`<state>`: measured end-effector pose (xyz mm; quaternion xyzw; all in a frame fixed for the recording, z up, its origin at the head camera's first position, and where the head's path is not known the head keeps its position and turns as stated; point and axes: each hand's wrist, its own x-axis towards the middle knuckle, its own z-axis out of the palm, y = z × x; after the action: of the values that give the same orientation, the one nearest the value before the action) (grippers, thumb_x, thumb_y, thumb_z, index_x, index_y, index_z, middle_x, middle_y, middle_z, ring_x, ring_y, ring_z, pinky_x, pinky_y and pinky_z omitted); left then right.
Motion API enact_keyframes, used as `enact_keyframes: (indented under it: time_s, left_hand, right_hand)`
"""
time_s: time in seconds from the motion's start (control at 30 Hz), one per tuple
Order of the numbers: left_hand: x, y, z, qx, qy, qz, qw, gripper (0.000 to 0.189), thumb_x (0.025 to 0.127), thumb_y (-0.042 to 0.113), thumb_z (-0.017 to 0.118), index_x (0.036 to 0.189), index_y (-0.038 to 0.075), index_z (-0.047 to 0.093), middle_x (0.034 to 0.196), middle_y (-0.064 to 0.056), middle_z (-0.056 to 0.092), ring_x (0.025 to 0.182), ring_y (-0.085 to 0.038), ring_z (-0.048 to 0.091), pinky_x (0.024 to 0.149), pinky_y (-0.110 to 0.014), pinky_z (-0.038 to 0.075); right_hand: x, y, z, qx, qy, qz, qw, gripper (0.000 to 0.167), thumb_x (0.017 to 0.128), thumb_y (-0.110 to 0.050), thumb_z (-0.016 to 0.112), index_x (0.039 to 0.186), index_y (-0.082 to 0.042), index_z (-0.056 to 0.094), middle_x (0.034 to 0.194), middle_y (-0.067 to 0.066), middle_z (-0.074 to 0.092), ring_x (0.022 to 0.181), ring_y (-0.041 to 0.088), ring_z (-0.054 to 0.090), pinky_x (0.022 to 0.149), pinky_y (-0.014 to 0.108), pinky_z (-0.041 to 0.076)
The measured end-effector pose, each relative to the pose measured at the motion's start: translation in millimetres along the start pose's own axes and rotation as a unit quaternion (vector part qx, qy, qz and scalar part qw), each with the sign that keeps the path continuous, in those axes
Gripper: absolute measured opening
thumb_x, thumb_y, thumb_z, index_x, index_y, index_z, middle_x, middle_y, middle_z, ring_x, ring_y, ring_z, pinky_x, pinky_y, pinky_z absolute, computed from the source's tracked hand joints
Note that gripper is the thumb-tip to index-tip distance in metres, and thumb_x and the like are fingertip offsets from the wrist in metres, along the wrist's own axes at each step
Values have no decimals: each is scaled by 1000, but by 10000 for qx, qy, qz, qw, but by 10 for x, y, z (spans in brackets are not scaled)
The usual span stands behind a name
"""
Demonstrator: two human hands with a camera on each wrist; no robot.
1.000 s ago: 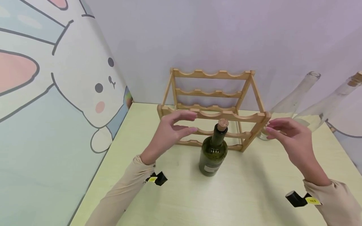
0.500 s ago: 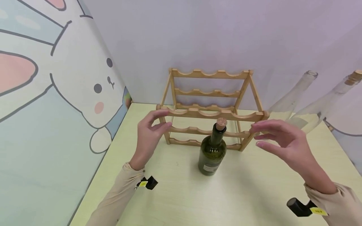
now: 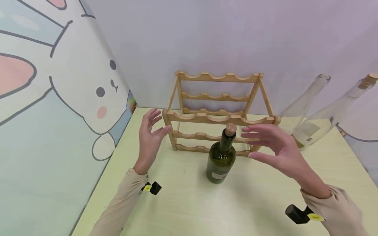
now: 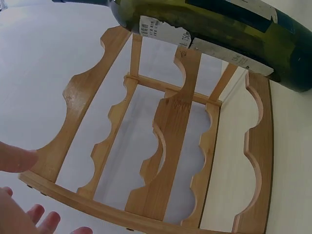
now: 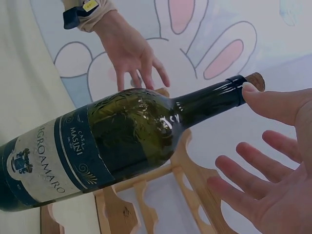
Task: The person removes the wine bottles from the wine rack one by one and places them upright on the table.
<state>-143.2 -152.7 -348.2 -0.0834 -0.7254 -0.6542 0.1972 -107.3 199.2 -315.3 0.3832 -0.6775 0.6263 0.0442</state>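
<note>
A dark green wine bottle (image 3: 220, 162) with a cork (image 3: 231, 128) in its neck stands upright on the table, before a wooden wine rack (image 3: 203, 118). My right hand (image 3: 274, 147) hovers to the right of its neck, fingers spread and thumb apart. In the right wrist view the wine bottle (image 5: 131, 136) shows its label, and my thumb overlaps the cork end. At the rack's left front corner is my left hand (image 3: 149, 141), fingers apart and holding nothing. The left wrist view shows those fingers (image 4: 17, 158) right by the end of the rack (image 4: 161, 161).
Two clear glass bottles stand behind my right hand: an uncorked bottle (image 3: 304, 101) and a corked bottle (image 3: 325, 118). A plain wall (image 3: 218, 36) rises behind the rack, and a wall with a cartoon rabbit (image 3: 88, 82) borders the table (image 3: 177, 200) on the left.
My left hand has moved left, away from the wine bottle to the rack's left end. My right hand has moved left, from the rack's right end towards the bottle's neck. The bottle has stayed put.
</note>
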Motion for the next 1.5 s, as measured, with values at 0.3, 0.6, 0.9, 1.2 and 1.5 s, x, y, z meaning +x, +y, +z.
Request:
enact_keyframes:
  time_s: [0.3,0.6,0.9,1.2,1.5]
  left_hand:
    - [40,-12,25,149,-579,-415,9973,64,92,-1,57,147,14,28,136,-16,47,124,-28,45,98,-45,43]
    - [199,-354,-34,-389,-966,-566,9930,57,97,8,52,146,31,32,119,-15,58,106,-23,55,92,-41,46]
    - [237,-460,-50,-274,-1077,-338,9932,54,98,11,52,147,27,35,113,-16,58,107,-24,56,92,-43,47]
    - [262,-491,-41,-61,-1176,-181,9929,55,97,9,51,147,24,36,117,-15,57,106,-27,57,89,-39,50]
    - [241,-307,-47,153,-1247,-232,9918,55,96,1,49,147,16,35,125,-19,53,110,-33,56,90,-35,49]
  right_hand:
    - [49,50,156,-770,-100,824,9936,73,73,15,72,138,-2,43,132,11,51,112,24,58,91,30,49]
    - [179,198,387,-490,-253,819,9951,61,78,12,70,133,-5,48,124,10,59,115,26,56,95,34,47]
    - [225,306,488,-182,-227,390,9988,47,82,16,62,125,0,52,110,19,64,105,31,61,87,32,51]
    - [176,280,444,-507,90,626,9967,44,79,15,66,121,4,56,105,13,66,101,27,64,88,33,51]
    - [124,178,341,-408,243,464,9978,46,78,19,64,121,6,56,105,17,65,98,25,64,86,30,52]
